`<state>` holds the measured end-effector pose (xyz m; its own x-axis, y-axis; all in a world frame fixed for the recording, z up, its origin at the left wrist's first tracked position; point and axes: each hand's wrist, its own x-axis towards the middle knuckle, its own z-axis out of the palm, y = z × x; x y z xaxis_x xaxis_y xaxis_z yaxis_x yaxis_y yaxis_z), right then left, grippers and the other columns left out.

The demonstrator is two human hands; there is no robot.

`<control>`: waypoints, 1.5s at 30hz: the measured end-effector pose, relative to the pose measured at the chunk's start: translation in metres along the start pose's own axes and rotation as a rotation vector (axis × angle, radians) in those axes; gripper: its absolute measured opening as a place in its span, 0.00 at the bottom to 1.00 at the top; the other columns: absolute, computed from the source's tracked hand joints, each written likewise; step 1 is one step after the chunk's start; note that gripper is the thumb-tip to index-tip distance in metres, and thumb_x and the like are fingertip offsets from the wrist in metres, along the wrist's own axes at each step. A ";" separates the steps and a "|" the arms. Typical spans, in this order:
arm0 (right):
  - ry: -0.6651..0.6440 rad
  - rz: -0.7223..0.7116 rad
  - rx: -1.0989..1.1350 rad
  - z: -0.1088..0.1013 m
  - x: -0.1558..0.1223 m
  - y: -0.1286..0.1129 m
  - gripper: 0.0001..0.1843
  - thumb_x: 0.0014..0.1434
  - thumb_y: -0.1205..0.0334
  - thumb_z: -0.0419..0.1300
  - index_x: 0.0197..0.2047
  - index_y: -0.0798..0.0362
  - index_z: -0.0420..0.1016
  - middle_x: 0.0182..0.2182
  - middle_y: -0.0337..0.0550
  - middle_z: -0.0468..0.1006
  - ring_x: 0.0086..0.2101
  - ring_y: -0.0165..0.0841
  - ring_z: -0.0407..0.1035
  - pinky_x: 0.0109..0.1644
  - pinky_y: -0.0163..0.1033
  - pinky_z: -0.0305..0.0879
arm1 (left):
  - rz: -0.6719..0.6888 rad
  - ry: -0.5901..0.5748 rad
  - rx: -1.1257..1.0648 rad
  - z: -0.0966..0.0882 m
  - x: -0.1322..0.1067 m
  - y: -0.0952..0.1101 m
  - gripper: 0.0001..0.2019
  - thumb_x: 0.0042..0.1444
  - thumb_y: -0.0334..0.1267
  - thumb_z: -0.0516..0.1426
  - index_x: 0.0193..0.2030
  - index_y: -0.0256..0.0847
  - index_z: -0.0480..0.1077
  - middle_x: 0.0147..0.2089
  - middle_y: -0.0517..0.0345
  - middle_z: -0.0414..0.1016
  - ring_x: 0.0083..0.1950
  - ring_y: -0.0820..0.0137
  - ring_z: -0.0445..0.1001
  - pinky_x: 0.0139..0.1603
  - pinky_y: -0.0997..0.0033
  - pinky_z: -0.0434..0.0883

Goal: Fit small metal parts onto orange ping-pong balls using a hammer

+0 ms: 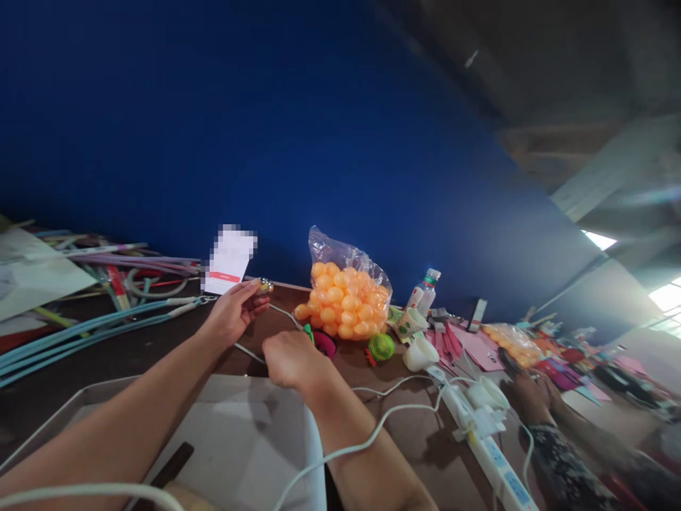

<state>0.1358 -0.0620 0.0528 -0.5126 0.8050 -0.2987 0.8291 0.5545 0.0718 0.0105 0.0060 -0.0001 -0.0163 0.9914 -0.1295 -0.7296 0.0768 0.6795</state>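
Observation:
My left hand (237, 312) reaches over the brown tabletop, its fingers closed at a small shiny metallic object (264, 286) whose kind I cannot make out. To its right, my right hand (291, 358) is curled into a fist, back towards me; whatever is inside it is hidden. Just beyond the fist lies a magenta and green item (323, 343), partly covered by the hand. A clear plastic bag of orange balls (348, 301) stands behind it, with a small green and yellow round item (381, 347) in front of the bag.
Below my forearms is a white tray (313, 433). White cables cross near my right arm to a power strip (492, 454). Left lie blue cords (106, 326) and a phone-like screen (226, 262). Tape rolls (420, 353) and a bottle (425, 291) stand right, near another person's hands (529, 394).

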 end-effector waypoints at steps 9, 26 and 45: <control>0.060 -0.196 0.043 0.003 0.001 0.003 0.15 0.56 0.69 0.53 0.43 0.54 0.78 0.40 0.52 0.81 0.42 0.43 0.76 0.39 0.42 0.70 | -0.014 0.020 0.016 0.003 -0.004 0.003 0.01 0.54 0.30 0.61 0.33 0.36 0.72 0.31 0.56 0.78 0.26 0.74 0.76 0.27 0.76 0.76; 0.002 -0.182 0.053 -0.011 -0.009 0.015 0.09 0.50 0.63 0.63 0.34 0.56 0.80 0.32 0.49 0.82 0.35 0.39 0.75 0.33 0.35 0.64 | -0.037 0.015 0.038 0.005 -0.005 0.004 0.02 0.56 0.31 0.59 0.34 0.35 0.73 0.29 0.57 0.78 0.26 0.74 0.75 0.30 0.76 0.74; -0.016 -0.193 0.198 0.010 0.017 -0.004 0.13 0.59 0.60 0.55 0.44 0.50 0.78 0.41 0.44 0.81 0.39 0.36 0.74 0.38 0.36 0.65 | -0.023 0.073 0.144 0.007 -0.004 0.000 0.03 0.54 0.33 0.61 0.32 0.36 0.72 0.28 0.58 0.78 0.24 0.75 0.74 0.26 0.77 0.73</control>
<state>0.1255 -0.0529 0.0382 -0.6634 0.6839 -0.3036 0.7444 0.6445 -0.1745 0.0152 0.0025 0.0055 -0.0539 0.9794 -0.1948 -0.6247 0.1191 0.7717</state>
